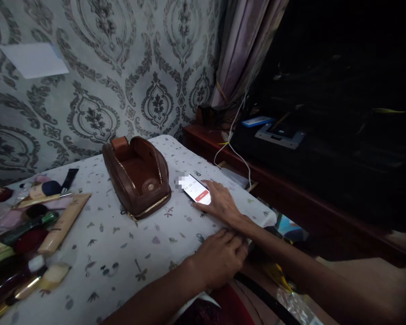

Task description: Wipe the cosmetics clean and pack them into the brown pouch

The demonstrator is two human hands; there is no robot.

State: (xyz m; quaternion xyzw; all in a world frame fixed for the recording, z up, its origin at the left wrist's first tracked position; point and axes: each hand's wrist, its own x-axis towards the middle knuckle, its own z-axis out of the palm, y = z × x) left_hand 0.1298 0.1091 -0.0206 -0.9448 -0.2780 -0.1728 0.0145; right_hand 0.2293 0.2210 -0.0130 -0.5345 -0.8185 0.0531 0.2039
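Note:
My right hand grips a phone by its near end, thumb on one side and fingers on the other. The phone lies on the patterned tablecloth, its lit screen showing a timer and a red button. Close to the table's front edge rests my left hand, palm down and holding nothing, its fingers loosely bent beneath my right forearm. To the left of the phone stands a brown leather pouch, unzipped, with its inside visible. A pile of makeup items lies farther left, including a beige tube.
The patterned tablecloth covers the table, which meets a wallpapered wall. A white paper is on that wall. A white cable hangs over a dark red wooden ledge at right. Clear plastic lies below.

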